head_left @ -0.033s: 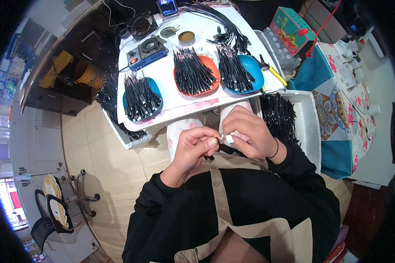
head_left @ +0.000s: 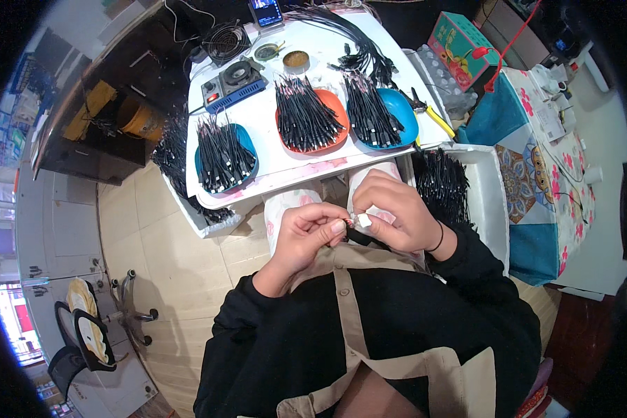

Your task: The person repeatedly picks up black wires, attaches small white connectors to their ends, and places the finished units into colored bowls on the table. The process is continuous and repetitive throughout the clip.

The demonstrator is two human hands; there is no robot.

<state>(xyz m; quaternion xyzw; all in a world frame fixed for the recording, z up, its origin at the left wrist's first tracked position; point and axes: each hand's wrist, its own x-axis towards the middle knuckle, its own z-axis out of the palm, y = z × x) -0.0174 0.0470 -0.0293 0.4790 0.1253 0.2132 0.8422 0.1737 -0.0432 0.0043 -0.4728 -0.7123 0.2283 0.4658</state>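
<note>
Above my lap, close to the near table edge, my two hands meet fingertip to fingertip. My left hand (head_left: 310, 234) is closed in a pinch on the end of a thin black cable, where fine reddish wires (head_left: 348, 221) show between the hands. Most of that cable is hidden by the fingers. My right hand (head_left: 394, 210) is also closed, thumb against forefinger, with a small white piece (head_left: 364, 220) at the thumb tip. What kind of piece it is, I cannot make out.
On the white table (head_left: 258, 191), short black cables fill a blue tray (head_left: 252, 143), an orange tray (head_left: 339, 104) and another blue tray (head_left: 407, 115). Behind them are a small blue-sided heater (head_left: 235, 90), a round tin (head_left: 296, 61) and yellow-handled pliers (head_left: 439, 120). A white foam box (head_left: 488, 188) stands at right.
</note>
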